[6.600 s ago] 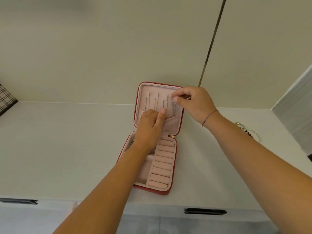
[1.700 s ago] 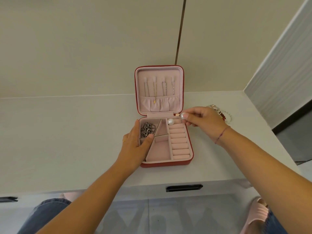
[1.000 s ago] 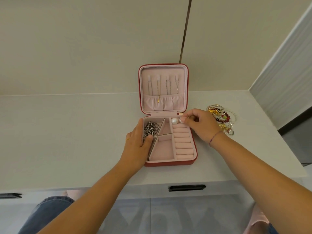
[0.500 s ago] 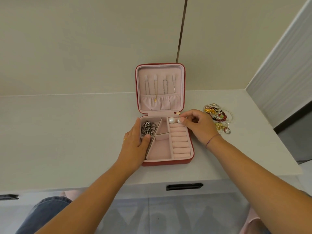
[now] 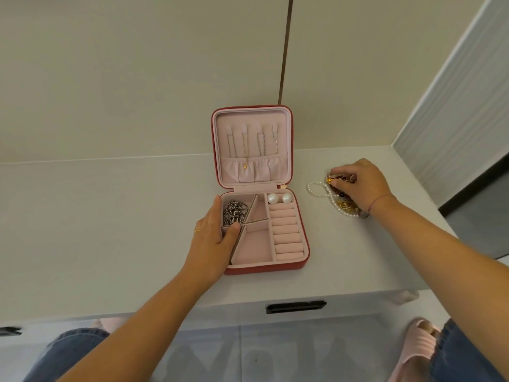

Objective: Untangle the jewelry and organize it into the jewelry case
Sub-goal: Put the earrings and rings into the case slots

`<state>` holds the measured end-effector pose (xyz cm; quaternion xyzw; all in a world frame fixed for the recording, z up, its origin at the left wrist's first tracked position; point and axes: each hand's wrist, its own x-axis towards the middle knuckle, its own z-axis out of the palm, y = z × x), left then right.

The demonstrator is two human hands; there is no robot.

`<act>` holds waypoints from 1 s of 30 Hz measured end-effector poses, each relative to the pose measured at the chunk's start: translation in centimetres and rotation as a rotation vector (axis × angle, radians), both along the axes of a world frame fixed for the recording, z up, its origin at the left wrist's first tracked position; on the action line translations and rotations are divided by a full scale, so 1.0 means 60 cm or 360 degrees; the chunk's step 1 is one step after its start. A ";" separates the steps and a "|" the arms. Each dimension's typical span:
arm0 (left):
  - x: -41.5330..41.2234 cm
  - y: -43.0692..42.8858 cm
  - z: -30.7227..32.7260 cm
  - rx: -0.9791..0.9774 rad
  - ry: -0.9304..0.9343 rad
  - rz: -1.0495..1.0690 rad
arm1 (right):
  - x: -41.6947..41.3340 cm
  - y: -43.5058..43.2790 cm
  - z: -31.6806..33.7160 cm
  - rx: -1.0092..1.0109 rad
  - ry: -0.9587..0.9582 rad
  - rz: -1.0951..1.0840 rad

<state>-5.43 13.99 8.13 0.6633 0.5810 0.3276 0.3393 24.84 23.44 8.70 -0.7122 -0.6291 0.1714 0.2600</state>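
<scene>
1. The case (image 5: 265,268) lies open on the counter (image 5: 110,216) with its lid (image 5: 289,150) upright. The tangle (image 5: 345,206) sits on the counter to the right of the case, apart from it.
2. We judge these already filed: necklaces (image 5: 245,146) hang in the lid, a chain (image 5: 234,212) fills the back-left compartment, and two pearl studs (image 5: 279,198) sit at the head of the ring rolls (image 5: 286,235).
3. Our right hand (image 5: 360,183) is on the tangle, fingers curled down over it and thumb pressed in beside a pearl strand (image 5: 316,193). Which piece it has, we cannot tell.
4. Our left hand (image 5: 210,241) steadies the case. Its fingers lie straight along the left wall, with the thumb over the rim onto a divider, gripping nothing.
5. The step in hand is fetching the next piece. Next we must tease one item free without dragging the rest, probably with both hands, then choose a free compartment.
</scene>
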 end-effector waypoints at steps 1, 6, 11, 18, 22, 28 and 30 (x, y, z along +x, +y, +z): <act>0.000 0.000 0.001 0.0001 -0.0002 0.0002 | -0.002 0.002 -0.003 -0.0025 -0.0053 0.0023; 0.000 -0.002 0.003 0.0012 -0.0006 0.0001 | -0.006 0.002 -0.005 -0.0026 -0.0076 0.0026; -0.005 0.002 -0.003 0.0029 0.0009 -0.0007 | -0.012 -0.013 0.018 0.0108 0.0273 -0.0042; -0.006 0.006 -0.008 0.0058 -0.0015 0.0004 | -0.111 -0.065 0.030 0.0169 0.0483 0.0290; -0.003 0.004 -0.009 0.0064 0.0008 0.0015 | -0.155 -0.079 0.023 0.0307 0.0379 0.0431; -0.009 0.011 -0.023 0.0053 0.0030 0.0035 | -0.171 -0.077 0.009 0.0339 0.0158 0.0576; -0.008 0.011 -0.024 0.0068 0.0030 0.0029 | -0.172 -0.077 0.004 0.0344 0.0088 0.0592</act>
